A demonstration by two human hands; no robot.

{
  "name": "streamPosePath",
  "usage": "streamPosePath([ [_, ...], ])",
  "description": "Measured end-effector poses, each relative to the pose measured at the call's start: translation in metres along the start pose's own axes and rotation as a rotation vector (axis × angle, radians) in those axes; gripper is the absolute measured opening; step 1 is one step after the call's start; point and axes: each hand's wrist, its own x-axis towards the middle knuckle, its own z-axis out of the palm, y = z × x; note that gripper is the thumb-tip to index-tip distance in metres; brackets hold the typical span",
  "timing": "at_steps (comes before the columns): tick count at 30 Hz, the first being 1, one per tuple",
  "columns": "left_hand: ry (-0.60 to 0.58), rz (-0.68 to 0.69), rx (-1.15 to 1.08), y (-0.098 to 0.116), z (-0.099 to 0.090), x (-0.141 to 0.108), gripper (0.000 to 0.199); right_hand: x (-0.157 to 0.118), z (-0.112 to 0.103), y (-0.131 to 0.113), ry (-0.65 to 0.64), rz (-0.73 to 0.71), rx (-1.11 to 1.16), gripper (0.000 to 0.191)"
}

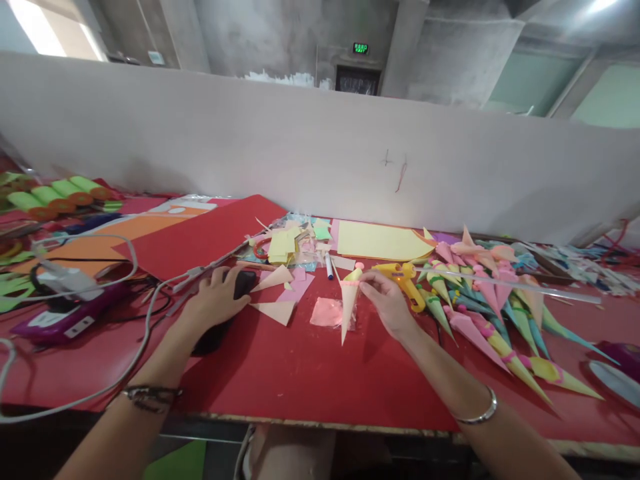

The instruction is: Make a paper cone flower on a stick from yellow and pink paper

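Note:
My right hand pinches the rim of a small peach paper cone. The cone points down, with a pink band, a yellow part and a pink ball at its top. Spread over a black phone on the left is my left hand, its fingers apart and lying on the phone and table. Cut peach paper pieces lie just right of it. Behind the cone is a clear packet of pink material. A yellow glue gun rests beyond my right hand.
Many finished-looking paper cones are heaped at the right. A purple power strip with a white cable occupies the left. Red card, yellow sheets, paper scraps and a marker lie toward the white partition.

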Motion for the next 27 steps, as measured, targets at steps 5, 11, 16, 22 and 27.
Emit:
streamPosePath([
  [5, 0.05, 0.064, 0.055, 0.007, -0.001, -0.007, 0.058, -0.002, 0.003, -0.004, -0.043, 0.002, -0.021, 0.009],
  [11, 0.178, 0.371, -0.305, 0.08, -0.018, -0.04, 0.056, -0.01, 0.013, -0.016, -0.066, -0.033, -0.09, 0.006],
  [16, -0.497, 0.413, -0.982, 0.14, -0.004, -0.046, 0.046, -0.014, 0.013, -0.026, -0.052, -0.127, -0.248, 0.004],
  [22, -0.574, 0.309, -1.239, 0.153, 0.002, -0.03, 0.017, -0.013, 0.01, -0.029, -0.046, -0.212, -0.343, 0.005],
  [27, -0.429, 0.235, -1.136, 0.153, 0.008, -0.017, 0.014, -0.014, 0.008, -0.024, -0.098, -0.127, -0.386, 0.011],
])
